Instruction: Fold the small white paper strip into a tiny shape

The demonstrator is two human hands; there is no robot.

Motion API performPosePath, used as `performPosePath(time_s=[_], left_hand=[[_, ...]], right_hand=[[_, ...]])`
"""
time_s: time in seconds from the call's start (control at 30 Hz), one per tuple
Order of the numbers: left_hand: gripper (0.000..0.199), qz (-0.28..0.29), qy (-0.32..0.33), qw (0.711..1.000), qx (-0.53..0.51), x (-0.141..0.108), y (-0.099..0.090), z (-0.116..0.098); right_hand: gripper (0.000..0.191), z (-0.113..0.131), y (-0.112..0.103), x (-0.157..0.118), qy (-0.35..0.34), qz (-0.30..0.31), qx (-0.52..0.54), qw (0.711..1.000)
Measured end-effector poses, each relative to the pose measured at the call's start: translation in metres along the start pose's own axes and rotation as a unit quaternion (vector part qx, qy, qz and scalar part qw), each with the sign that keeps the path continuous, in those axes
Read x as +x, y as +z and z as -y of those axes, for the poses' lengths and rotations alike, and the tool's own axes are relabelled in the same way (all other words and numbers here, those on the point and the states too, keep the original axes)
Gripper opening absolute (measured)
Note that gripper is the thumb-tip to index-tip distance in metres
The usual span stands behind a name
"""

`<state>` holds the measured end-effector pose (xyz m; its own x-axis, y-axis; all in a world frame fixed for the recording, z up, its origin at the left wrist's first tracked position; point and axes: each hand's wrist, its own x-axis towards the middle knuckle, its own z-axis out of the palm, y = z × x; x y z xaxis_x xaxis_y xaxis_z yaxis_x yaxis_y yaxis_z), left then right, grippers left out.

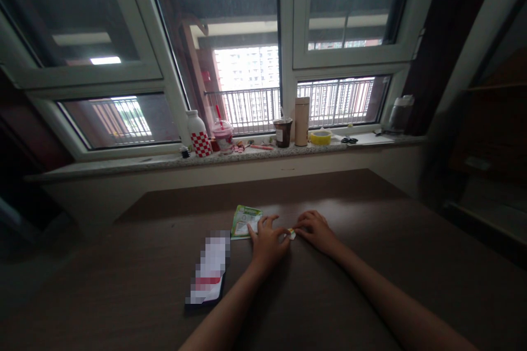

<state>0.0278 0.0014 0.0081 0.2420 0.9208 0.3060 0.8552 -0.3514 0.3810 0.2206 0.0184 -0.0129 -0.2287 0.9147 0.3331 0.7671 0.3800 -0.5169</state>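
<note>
A small white piece with yellow and green on it [292, 235] lies between my two hands, low over the brown table [370, 285]. My left hand [269, 241] pinches its left side between thumb and index finger, the other fingers spread. Those fingers reach over the right edge of a flat green and white printed packet [242, 225]. From the right, my right hand [317, 230] grips the same piece with its fingertips, the remaining fingers curled. What exactly the piece is, I cannot make out; the fingers partly cover it.
Left of my left forearm lies a phone [209, 271] with a blurred screen. Behind the table, the windowsill [247, 156] holds a checkered bottle [200, 137], a pink drink cup [223, 137], a dark cup [282, 134], a tan flask [302, 123], yellow tape [320, 138] and scissors [349, 140].
</note>
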Motion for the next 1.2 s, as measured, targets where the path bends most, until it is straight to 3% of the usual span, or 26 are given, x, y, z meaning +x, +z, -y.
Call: performPosePath(time_s=[0.43,0.63,1.2], left_hand=[[0.013,0.010,-0.027,1.000,-0.012,0.0045,0.0095,-0.0043],[0.018,0.030,-0.036,0.999,-0.010,0.0039,0.0052,-0.0066],[0.011,0.005,-0.005,1.000,0.001,0.0036,0.0093,-0.0027]], right_hand=[[0.015,0.0052,0.0069,0.0048,0.077,-0.015,-0.011,0.997],[0.013,0.0060,0.0074,0.0052,0.073,-0.015,-0.012,0.997],[0.009,0.0071,0.0102,0.0071,0.083,-0.018,-0.029,0.996]])
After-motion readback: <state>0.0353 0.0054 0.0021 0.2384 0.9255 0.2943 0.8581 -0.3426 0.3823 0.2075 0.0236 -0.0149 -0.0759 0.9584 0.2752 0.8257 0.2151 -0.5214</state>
